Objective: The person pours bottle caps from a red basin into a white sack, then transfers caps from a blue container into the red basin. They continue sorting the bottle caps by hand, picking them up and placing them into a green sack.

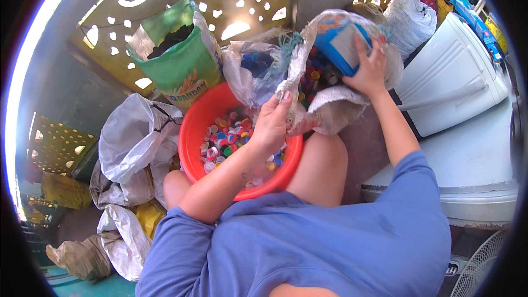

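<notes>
A red plastic basin (187,140) between my legs holds many bottle caps (231,138) of mixed colours. My left hand (270,123) pinches the rim of a white woven sack (303,57) just over the basin's far right side. Inside the sack's mouth lie more coloured caps (315,76). My right hand (369,66) grips a blue plastic container (344,47) with a pale face, tilted in the mouth of the sack; its far end is partly hidden by the sack.
A green printed sack (179,66) with dark pieces and a whitish bag (237,78) with blue items stand beyond the basin. White sacks (128,140) lie at left. A white plastic appliance or lid (453,78) and a fan guard (480,268) are at right.
</notes>
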Motion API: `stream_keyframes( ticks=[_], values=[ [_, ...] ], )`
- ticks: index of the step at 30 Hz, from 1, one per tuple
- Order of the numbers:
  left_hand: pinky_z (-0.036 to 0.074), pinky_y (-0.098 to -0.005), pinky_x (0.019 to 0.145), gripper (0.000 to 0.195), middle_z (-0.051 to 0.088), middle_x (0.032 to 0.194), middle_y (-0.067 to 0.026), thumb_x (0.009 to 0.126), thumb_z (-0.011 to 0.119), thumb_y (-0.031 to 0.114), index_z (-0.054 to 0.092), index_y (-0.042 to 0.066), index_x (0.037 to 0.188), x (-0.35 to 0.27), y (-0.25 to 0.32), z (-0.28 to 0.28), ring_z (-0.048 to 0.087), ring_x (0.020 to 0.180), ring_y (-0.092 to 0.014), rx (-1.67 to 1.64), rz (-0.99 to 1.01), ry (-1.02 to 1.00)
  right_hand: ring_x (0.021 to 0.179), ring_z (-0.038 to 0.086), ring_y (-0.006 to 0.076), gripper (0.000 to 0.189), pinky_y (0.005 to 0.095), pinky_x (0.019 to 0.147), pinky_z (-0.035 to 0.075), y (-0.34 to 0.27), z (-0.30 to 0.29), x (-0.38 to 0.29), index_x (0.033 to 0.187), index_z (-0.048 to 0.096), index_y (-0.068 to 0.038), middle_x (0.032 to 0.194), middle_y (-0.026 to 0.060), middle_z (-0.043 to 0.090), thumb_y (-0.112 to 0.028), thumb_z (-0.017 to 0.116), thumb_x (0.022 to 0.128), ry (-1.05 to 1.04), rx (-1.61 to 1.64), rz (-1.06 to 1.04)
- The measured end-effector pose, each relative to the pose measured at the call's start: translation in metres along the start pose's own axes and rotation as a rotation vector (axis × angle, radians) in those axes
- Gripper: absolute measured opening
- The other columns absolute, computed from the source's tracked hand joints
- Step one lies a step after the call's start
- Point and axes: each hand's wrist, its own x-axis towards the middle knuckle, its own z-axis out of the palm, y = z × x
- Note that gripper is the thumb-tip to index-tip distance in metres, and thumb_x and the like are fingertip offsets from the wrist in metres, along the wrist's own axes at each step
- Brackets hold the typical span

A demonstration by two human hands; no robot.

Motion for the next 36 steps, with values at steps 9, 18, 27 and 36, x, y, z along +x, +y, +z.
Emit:
stream_keyframes(
  ticks=[9,18,27,36],
  values=[
    [0.052,-0.0288,0.065,0.031,0.059,0.095,-0.0038,0.095,0.05,0.026,0.052,0.007,0.118,0.011,0.015,-0.005,0.058,0.078,-0.012,-0.052,0.195,0.05,0.132,0.022,0.0433,0.103,0.0693,0.099,0.019,-0.057,-0.013,0.022,0.144,0.02,-0.036,0.145,0.0198,0.02,-0.031,0.076,0.057,-0.368,-0.242,-0.247],
    [0.047,-0.0305,0.064,0.06,0.053,0.095,-0.01,0.072,0.054,-0.006,0.037,0.008,0.127,-0.019,-0.026,-0.029,0.055,0.078,-0.018,0.22,-0.171,0.145,0.131,0.023,0.0443,0.111,0.0703,0.096,0.023,-0.106,-0.032,0.014,0.144,0.023,-0.03,0.145,0.023,0.018,-0.037,0.077,0.047,-0.592,-0.254,-0.102],
    [0.036,-0.0344,0.043,0.013,0.046,0.062,-0.0069,0.074,0.043,-0.01,0.049,0.002,0.069,0.062,0.018,0.061,0.044,0.05,-0.018,-0.009,-0.073,0.029,0.125,0.041,0.0338,0.107,0.0299,0.102,0.033,-0.017,-0.029,0.034,0.145,0.021,-0.009,0.137,0.0238,0.038,-0.03,0.073,0.054,-0.783,0.582,0.248],
    [0.04,-0.0349,0.048,0.008,0.049,0.063,-0.0026,0.077,0.05,0.001,0.055,0.007,0.074,0.082,0.019,0.1,0.048,0.056,-0.015,0.348,-0.224,-0.07,0.099,0.06,0.0275,0.067,0.0408,0.09,0.047,0.053,-0.025,-0.013,0.129,0.042,-0.001,0.115,0.016,0.057,-0.026,0.063,0.07,-0.784,1.724,0.855]
  ],
)
